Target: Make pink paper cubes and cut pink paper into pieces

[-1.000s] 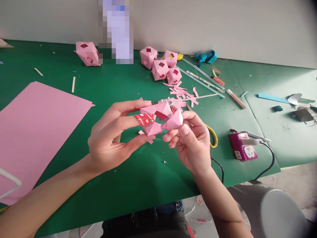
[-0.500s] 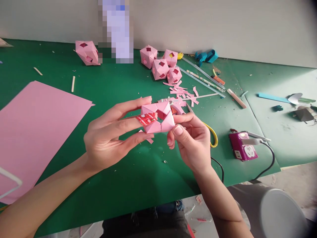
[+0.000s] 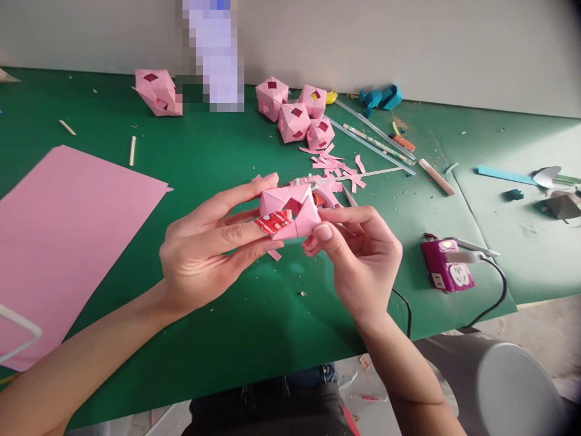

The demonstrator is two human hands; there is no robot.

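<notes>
Above the green table, a pink folded-paper shape with an opening in its face is held between both my hands. My left hand grips its left side, thumb below and fingers above and across the front; one finger wears a red patterned bandage. My right hand pinches the lower right corner between thumb and fingers. Behind the shape lies a pink glue gun, partly hidden by the shape and my right hand. Further back sit several finished-looking pink paper polyhedra in a cluster.
Pink paper sheets cover the table's left side. Pink paper scraps and clear glue sticks lie behind my hands. A purple power adapter with a plugged-in cord stands right. Another pink polyhedron is at the back left.
The shape's right flap, sticking out before, has been folded inward, so the opening is now ringed more evenly. My right hand has moved slightly left with that corner, its wrist turning; my left keeps its grip.
</notes>
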